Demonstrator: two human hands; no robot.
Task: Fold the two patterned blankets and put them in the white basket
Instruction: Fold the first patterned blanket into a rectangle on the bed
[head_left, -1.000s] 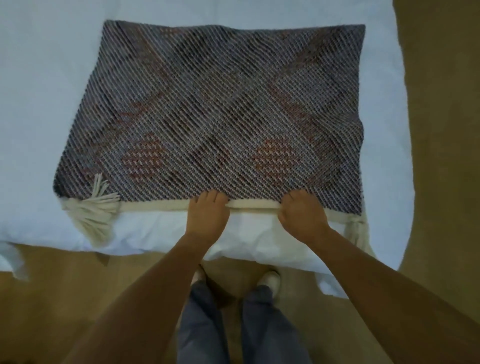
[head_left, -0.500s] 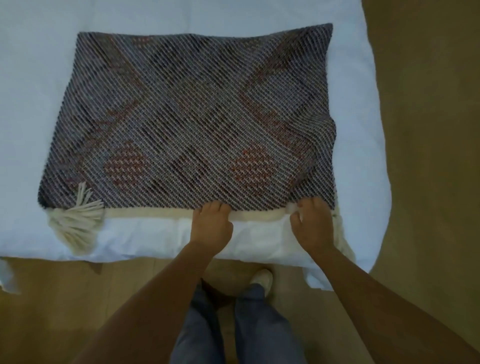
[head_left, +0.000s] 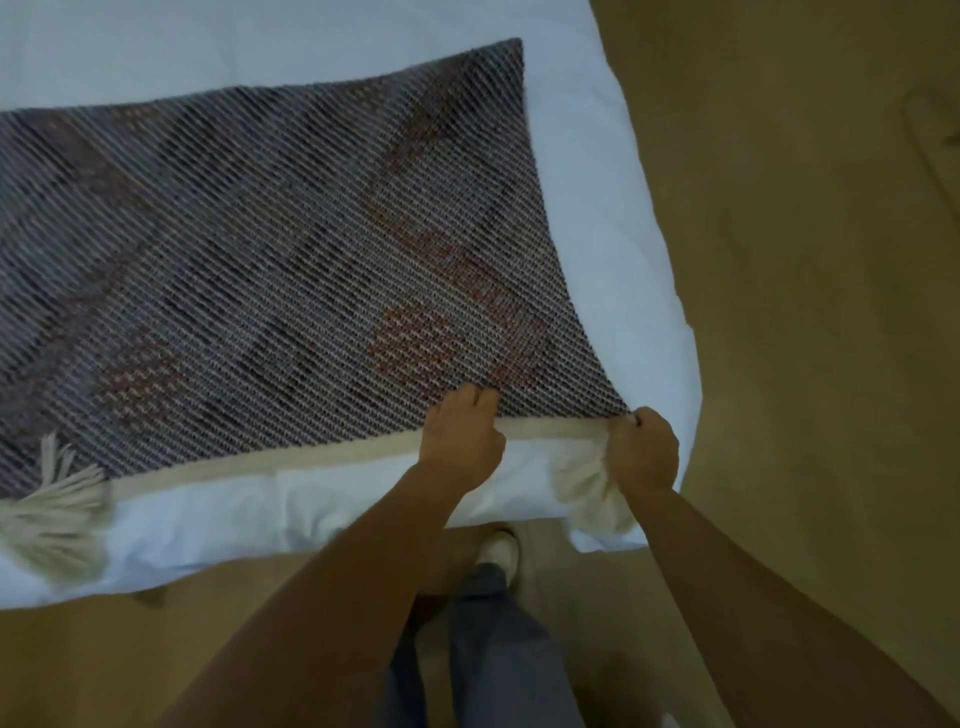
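Note:
A dark woven patterned blanket (head_left: 270, 249) with reddish diamonds, a cream border and cream tassels lies flat on a white bed (head_left: 613, 249). My left hand (head_left: 460, 439) rests on the blanket's near edge with its fingers curled over the cream border. My right hand (head_left: 644, 449) is closed around the blanket's near right corner, with the corner tassel bunched under it. A second tassel (head_left: 52, 499) lies at the near left corner. No white basket and no second blanket are in view.
The bed's near edge and right edge drop to a tan floor (head_left: 805, 312). My legs and one light shoe (head_left: 498, 551) stand just in front of the bed.
My right hand slid right along the near edge to the corner and closed on it. The view swung right, so the blanket now sits further left.

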